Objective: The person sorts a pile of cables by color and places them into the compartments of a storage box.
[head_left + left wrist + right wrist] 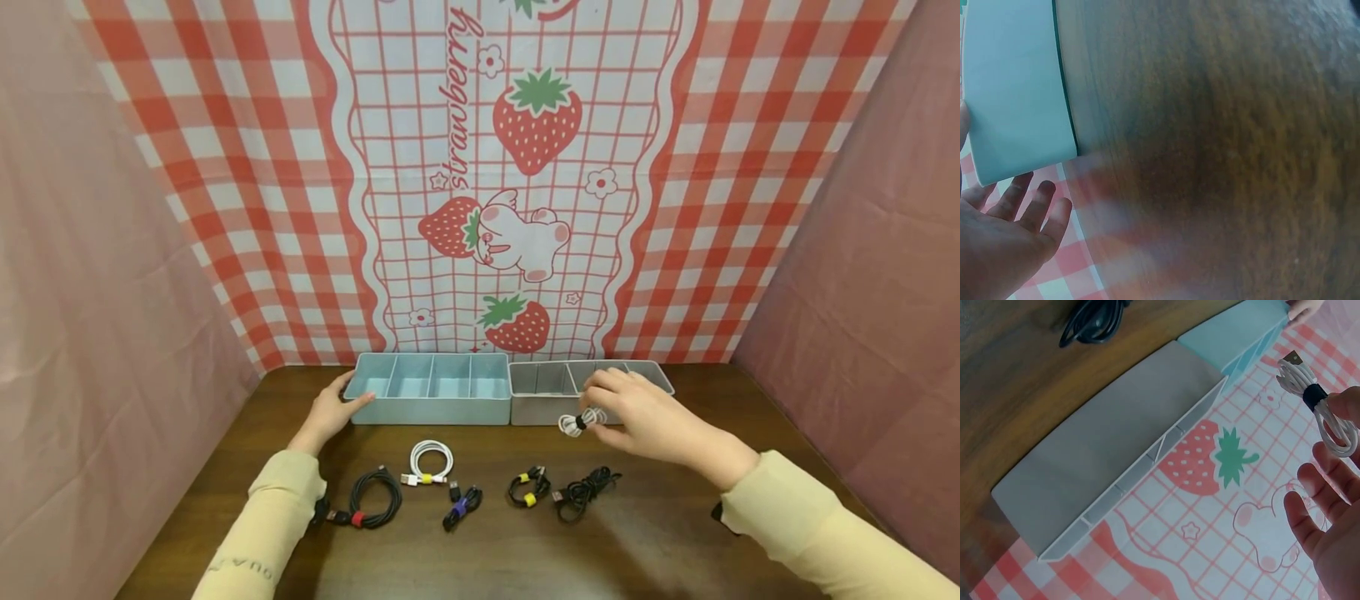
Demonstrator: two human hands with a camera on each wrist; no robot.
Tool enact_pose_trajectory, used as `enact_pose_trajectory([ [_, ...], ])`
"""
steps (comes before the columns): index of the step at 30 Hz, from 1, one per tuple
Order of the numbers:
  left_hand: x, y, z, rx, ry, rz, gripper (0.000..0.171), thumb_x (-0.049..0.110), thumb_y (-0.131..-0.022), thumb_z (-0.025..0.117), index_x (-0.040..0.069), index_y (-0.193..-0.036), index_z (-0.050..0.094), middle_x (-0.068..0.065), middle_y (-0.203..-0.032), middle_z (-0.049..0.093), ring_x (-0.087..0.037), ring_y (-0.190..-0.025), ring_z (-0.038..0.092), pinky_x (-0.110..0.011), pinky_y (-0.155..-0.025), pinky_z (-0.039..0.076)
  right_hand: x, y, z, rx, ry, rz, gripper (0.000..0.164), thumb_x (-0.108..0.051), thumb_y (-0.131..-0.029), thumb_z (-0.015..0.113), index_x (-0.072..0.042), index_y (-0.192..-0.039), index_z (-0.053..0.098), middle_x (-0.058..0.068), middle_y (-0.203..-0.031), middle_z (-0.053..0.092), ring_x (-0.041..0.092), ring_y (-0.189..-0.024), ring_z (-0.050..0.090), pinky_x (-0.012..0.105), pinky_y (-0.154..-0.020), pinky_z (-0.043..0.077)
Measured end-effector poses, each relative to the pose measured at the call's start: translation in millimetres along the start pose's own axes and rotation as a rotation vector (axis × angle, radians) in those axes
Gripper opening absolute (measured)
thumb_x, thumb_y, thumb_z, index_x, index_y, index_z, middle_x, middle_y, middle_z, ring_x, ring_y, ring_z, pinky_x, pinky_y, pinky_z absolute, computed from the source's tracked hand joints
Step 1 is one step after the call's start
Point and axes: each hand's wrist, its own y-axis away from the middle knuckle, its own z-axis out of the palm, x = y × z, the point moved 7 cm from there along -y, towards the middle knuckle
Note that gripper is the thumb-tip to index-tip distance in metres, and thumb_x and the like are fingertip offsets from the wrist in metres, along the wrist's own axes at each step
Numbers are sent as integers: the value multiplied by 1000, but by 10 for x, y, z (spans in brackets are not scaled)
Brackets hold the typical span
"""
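My right hand [648, 417] pinches a coiled white USB cable [573, 423] bound with a black strap, above the front wall of the grey divided box [536, 408]. In the right wrist view, the thumb presses on the white cable [1310, 394] near its strap; the other fingers are partly spread. At the left end of the light blue divided box [431, 411], my left hand [327, 414] rests with its thumb over the front rim. Its fingers [1038, 203] lie loosely extended beside that end in the left wrist view.
On the brown table [420, 567] lie a black cable with a red strap [375, 500], a white cable with a yellow strap [431, 458], a black one with a purple strap [462, 507], a black one with yellow straps [528, 487] and another black cable [585, 493]. A strawberry-print cloth [487, 167] hangs behind.
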Motion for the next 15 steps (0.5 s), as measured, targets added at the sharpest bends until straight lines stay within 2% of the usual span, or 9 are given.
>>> enact_pose_trajectory([
  [7, -15, -3, 13, 0, 3, 1, 74, 36, -90, 62, 4, -148, 28, -26, -146, 33, -46, -132, 33, -59, -102, 32, 83, -19, -63, 10, 7, 19, 25, -24, -75, 77, -20, -96, 64, -5, -98, 55, 14, -89, 54, 39, -72, 46],
  [12, -29, -5, 5, 5, 12, -1, 74, 35, -91, 62, 3, -148, 28, -26, -147, 33, -45, -132, 33, -58, -103, 33, 141, -42, -116, 14, 18, 25, 27, -22, -73, 78, -18, -96, 65, -5, -96, 55, 13, -86, 53, 36, -68, 44],
  [15, -20, -8, 9, 6, 13, 0, 73, 34, -91, 62, 3, -148, 28, -26, -146, 34, -45, -131, 35, -57, -102, 34, 179, -47, -156, 20, 18, 25, 22, -27, -79, 75, -18, -97, 65, -4, -96, 56, 14, -85, 53, 35, -67, 44],
])
